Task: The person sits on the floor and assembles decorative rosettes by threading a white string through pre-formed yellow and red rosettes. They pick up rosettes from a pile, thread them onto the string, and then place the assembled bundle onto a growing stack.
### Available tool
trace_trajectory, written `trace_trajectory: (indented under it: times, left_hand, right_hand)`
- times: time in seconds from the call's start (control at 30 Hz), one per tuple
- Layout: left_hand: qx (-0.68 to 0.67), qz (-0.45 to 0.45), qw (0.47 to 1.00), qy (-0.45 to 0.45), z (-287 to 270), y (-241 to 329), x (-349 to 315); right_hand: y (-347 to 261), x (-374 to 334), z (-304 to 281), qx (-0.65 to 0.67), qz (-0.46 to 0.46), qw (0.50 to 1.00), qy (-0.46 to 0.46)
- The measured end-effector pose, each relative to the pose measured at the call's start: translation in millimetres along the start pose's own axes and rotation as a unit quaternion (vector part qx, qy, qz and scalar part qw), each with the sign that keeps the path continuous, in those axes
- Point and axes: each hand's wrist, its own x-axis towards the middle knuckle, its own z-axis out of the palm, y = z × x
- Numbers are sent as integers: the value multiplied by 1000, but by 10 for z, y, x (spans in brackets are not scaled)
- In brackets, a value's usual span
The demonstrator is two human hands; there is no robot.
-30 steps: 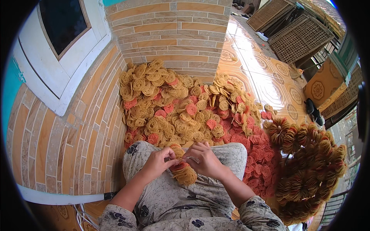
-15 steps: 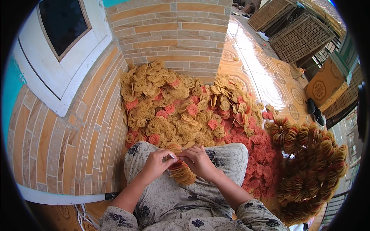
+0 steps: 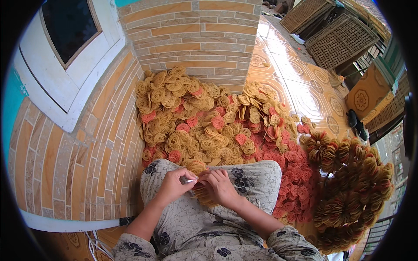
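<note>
My left hand [image 3: 175,183] is closed in a pinch over my lap, with a small thin whitish piece [image 3: 190,180] between its fingers. Right beside it, my right hand [image 3: 220,185] has its fingertips pressed together, almost touching the left ones; what they hold is too small to make out. Beneath both hands lies a bundle of tan lacy discs [image 3: 205,199], partly covered by the fingers. Its far end [image 3: 194,165] shows between my knees. In front of my legs spreads a heap of loose tan discs [image 3: 185,141], with coral-red discs [image 3: 296,174] massed to the right.
At the right stands a large pile of bundled tan and red discs [image 3: 348,195]. A brick-patterned wall [image 3: 196,39] closes off the back, and a white door frame [image 3: 69,100] the left. Woven racks [image 3: 342,42] and dark shoes [image 3: 357,125] are at the far right.
My fingers have shifted slightly over the bundle, and the whitish piece in my left hand shows more. Red in the bundle is less visible now. The heaps have stayed put.
</note>
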Motion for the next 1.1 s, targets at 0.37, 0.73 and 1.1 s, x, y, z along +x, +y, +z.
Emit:
trace_trajectory:
  times: [0.37, 0.73, 1.1]
  left_hand:
    - [327, 298, 887, 130, 181, 25, -60]
    - [245, 129, 952, 130, 121, -118, -217]
    - [13, -247, 969, -23, 172, -414, -207]
  right_hand:
    - [31, 21, 82, 445, 328, 831, -54]
    - [138, -109, 17, 9, 150, 986, 69]
    - [454, -485, 205, 299, 366, 878, 75]
